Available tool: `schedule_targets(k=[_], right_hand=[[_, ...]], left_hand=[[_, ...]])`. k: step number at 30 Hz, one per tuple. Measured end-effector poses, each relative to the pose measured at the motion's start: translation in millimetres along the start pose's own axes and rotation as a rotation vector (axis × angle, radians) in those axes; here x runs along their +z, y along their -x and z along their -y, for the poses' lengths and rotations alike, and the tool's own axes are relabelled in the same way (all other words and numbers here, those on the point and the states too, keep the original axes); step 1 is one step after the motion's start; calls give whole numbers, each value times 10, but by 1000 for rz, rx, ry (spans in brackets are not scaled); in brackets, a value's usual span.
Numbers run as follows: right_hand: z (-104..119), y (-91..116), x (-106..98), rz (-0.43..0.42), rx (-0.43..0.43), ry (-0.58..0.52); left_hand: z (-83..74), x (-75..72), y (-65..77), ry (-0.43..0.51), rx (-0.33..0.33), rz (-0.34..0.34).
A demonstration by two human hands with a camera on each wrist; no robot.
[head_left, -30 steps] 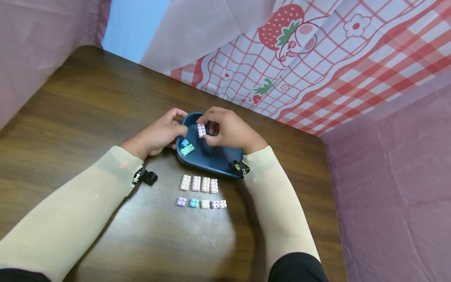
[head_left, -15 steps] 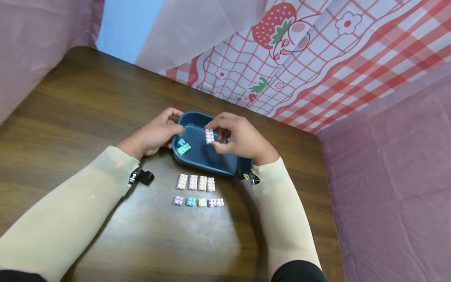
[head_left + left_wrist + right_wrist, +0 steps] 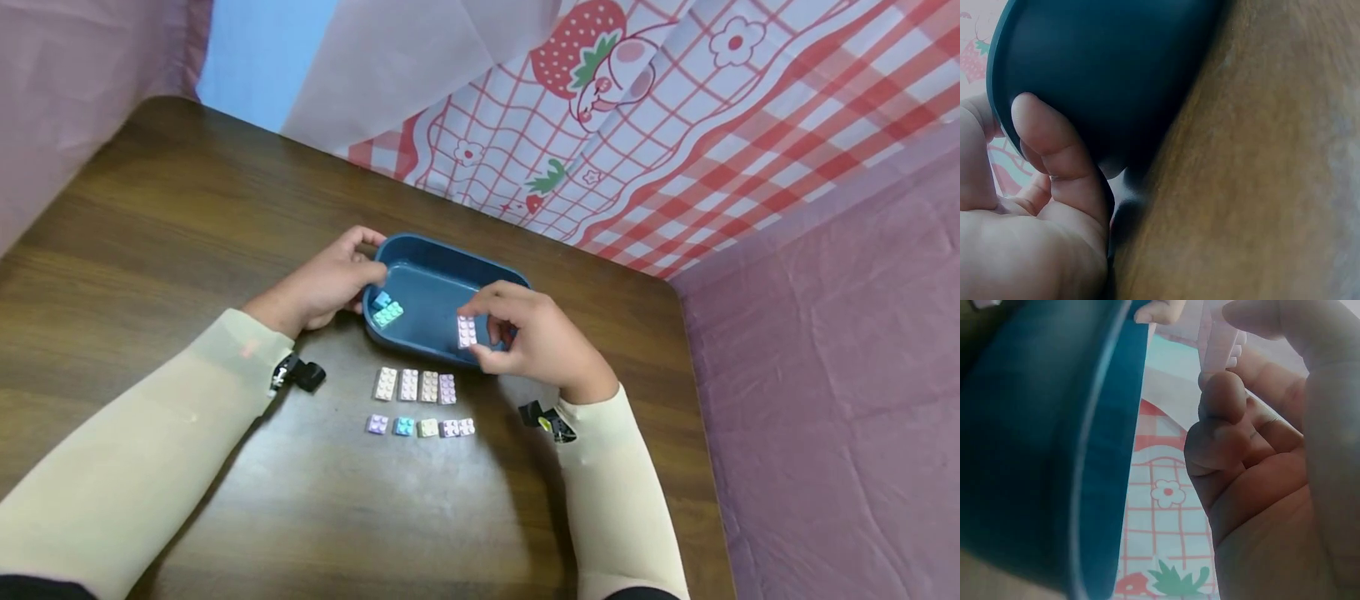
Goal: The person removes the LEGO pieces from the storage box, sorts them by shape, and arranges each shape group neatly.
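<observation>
My left hand (image 3: 330,279) grips the left end of a dark blue tray (image 3: 431,240), the thumb bent over its rim. In the left wrist view the tray's outer wall (image 3: 1116,69) fills the top, with fingers pressed against it. My right hand (image 3: 543,337) pinches a pale pink toy building brick (image 3: 467,332) between thumb and fingers, above the tray's front right part. The right wrist view shows that brick (image 3: 1219,347) side-on at the fingertips. Inside the tray, at its left end, lie a mint green brick (image 3: 388,314) and a blue brick (image 3: 382,299).
In front of the tray several long pastel bricks (image 3: 408,385) stand in a row. A second row nearer me has a purple brick (image 3: 378,425), a blue one (image 3: 404,427), a pale yellow one (image 3: 427,427) and pinkish ones (image 3: 457,427). Cloth walls surround the wooden table (image 3: 225,175).
My right hand has carried the pale pink brick from the tray's middle toward its front right edge. The left hand keeps its grip on the tray. The view has shifted slightly.
</observation>
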State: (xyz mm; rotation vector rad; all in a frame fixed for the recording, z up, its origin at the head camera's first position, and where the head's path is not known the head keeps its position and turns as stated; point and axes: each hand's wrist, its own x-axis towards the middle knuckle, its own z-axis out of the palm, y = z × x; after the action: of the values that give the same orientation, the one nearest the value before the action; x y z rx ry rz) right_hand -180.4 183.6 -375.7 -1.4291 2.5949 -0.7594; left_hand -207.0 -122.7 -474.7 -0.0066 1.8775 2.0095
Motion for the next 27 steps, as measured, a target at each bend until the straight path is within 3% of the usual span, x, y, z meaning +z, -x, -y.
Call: schedule_targets(k=[13, 27], right_hand=[[128, 491, 195, 17, 14, 9], [84, 771, 446, 2, 36, 9]], left_hand=[[-30, -10, 1, -9, 2, -14], [-12, 22, 5, -19, 7, -20]])
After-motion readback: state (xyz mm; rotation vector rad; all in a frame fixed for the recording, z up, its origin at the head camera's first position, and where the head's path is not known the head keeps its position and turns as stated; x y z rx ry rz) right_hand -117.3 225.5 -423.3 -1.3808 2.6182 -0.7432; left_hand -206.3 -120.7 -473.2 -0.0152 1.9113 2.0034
